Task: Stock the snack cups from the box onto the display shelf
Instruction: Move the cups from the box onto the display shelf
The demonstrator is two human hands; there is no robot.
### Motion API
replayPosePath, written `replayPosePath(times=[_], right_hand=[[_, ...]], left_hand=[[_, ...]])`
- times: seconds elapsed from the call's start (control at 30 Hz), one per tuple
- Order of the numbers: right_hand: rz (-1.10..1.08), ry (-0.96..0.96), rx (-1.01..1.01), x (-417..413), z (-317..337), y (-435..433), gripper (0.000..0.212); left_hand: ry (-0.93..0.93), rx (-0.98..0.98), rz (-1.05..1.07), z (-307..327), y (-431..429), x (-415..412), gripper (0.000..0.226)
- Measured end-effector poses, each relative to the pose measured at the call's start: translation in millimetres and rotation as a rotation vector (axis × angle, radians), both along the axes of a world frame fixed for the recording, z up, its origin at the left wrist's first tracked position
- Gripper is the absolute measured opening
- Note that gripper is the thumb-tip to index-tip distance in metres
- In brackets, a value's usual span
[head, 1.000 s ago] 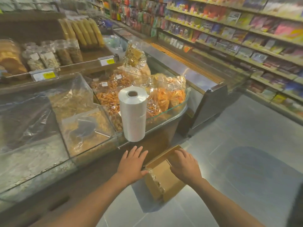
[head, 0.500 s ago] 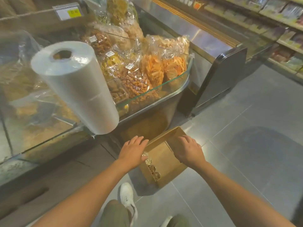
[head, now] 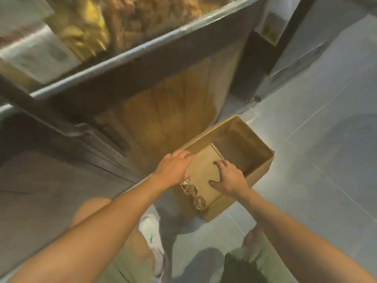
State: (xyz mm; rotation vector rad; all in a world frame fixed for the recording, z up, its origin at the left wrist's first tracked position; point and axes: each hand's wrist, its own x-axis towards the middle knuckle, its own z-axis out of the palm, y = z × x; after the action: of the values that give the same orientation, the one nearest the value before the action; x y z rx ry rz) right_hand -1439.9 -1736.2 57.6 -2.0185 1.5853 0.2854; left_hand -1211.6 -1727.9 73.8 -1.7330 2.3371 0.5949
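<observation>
Left grip: palm down over box's left inner edge, fingers bent downward, covering the spot; cannot tell if grasping anything. Right grip: released, fingers spread, tips resting on cardboard sheet inside box. Snack cups: row with clear lids and golden contents along left inner wall, just beside left thumb. Box: open, plain brown, on grey tiled floor at foot of glass-fronted display case. Bagged snacks behind glass; white tags blurred, unreadable. White shoe near box.
</observation>
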Motion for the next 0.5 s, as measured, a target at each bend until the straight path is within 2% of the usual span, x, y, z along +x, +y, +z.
replayPosePath(times=[0.2,0.3,0.43,0.5], right_hand=[[0.056,0.085,0.240,16.1,-129.5,3.2,0.083],[0.103,0.185,0.330,27.6,-169.8,5.9,0.065],[0.131,0.254,0.462,42.2,-185.4,11.4,0.040],[0.116,0.276,0.462,48.3,-190.3,17.0,0.038]], left_hand=[[0.017,-0.040,-0.034,-96.6,-26.2,-3.3,0.069],[0.007,-0.053,-0.046,-123.3,-33.9,-2.5,0.076],[-0.021,-0.017,-0.068,-139.6,-34.3,-6.1,0.075],[-0.029,-0.009,-0.072,-141.4,-34.5,-7.3,0.072]])
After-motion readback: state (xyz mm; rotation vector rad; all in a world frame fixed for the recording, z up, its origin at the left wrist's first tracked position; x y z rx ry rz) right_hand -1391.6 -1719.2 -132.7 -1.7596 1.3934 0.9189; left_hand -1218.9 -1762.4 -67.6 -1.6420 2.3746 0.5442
